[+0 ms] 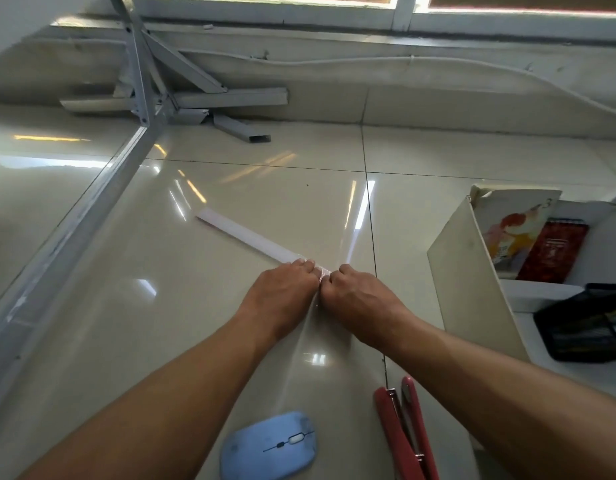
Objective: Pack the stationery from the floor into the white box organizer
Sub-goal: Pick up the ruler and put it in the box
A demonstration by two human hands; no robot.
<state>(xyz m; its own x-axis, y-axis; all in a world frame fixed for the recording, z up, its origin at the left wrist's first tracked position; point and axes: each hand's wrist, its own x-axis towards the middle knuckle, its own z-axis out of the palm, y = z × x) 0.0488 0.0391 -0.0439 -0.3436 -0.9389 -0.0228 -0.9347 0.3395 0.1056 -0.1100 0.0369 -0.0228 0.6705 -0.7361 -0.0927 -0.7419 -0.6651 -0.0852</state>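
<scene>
Currently both hands meet at the near end of the white ruler, which lies flat on the tiled floor to the left of the white box organizer, well apart from it and angled away from it toward the far left. Left hand: fingers curled down over the ruler's end, gripping it. Right hand: fingers bent tight, knuckles up, right at the ruler's tip and touching the left hand; cannot tell if it actually pinches the ruler, since the contact is hidden under the knuckles. Inside the organizer: an illustrated book standing in the far compartment, a red book leaning just beside it, and a black mesh holder in the nearer compartment. Still on the floor: a red stapler near the organizer's near left corner, partly under the right forearm, and a blue mouse further left of that. Grey metal frame runs along the floor far left of the organizer, past the ruler.
</scene>
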